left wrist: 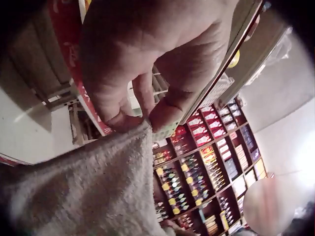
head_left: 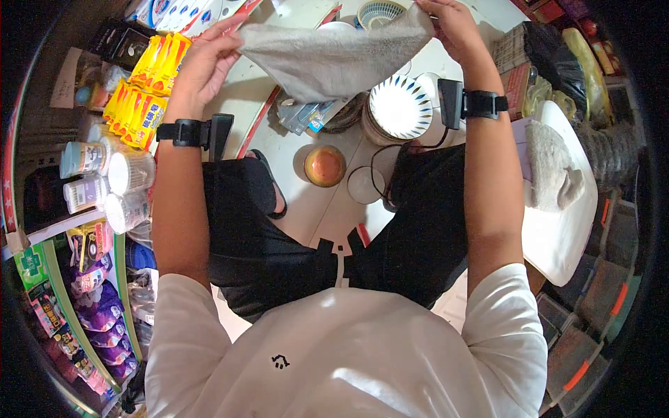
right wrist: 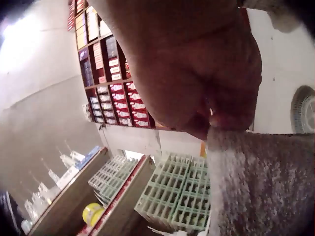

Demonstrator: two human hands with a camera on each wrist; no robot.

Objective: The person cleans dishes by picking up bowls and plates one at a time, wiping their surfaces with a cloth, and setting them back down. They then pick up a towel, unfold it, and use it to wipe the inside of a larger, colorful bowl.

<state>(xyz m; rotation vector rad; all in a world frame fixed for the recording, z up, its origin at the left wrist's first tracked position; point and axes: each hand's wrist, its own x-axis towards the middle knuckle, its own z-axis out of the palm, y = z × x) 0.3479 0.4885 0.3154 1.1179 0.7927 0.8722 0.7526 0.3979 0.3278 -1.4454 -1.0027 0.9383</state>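
A grey fluffy towel (head_left: 334, 59) is stretched between my two hands at the top of the head view, sagging in the middle. My left hand (head_left: 211, 61) pinches one corner; in the left wrist view thumb and fingertips meet on that towel corner (left wrist: 93, 182). The opposite corner is pinched by my right hand (head_left: 456, 31). Its fingertips are partly hidden in the right wrist view, where the towel (right wrist: 261, 182) hangs down from them. Another grey cloth (head_left: 550, 167) lies crumpled on a white board (head_left: 568, 244) beside my right forearm.
Below the towel, a stack of patterned plates (head_left: 400, 106), an orange round container (head_left: 325, 166) and a clear round lid (head_left: 366, 185) are on the floor. Yellow packets (head_left: 143, 111) and white tubs (head_left: 131, 173) line the left side. Grey bins (head_left: 592, 313) with orange strips stand lower right.
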